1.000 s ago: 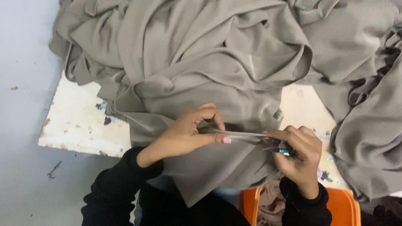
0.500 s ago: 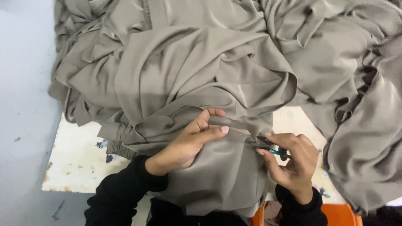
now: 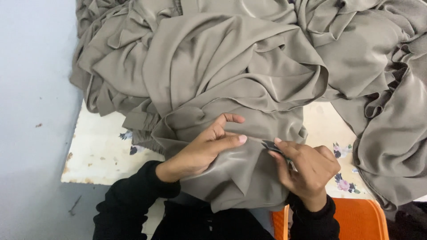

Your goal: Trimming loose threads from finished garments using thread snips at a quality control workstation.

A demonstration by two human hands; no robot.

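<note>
The grey-brown fabric (image 3: 231,75) lay heaped across the white floral table (image 3: 102,155), one fold draped toward the person's lap. The left hand (image 3: 204,149) pinched that fold between thumb and fingers. Just beside it, the right hand (image 3: 307,171) closed around a small dark tool (image 3: 270,146) touching the cloth.

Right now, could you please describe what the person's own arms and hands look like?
Both arms wear long black sleeves reaching the wrists. The left hand and right hand are bare, without gloves; no rings or watch show. The fingers have short, pale nails.
</note>
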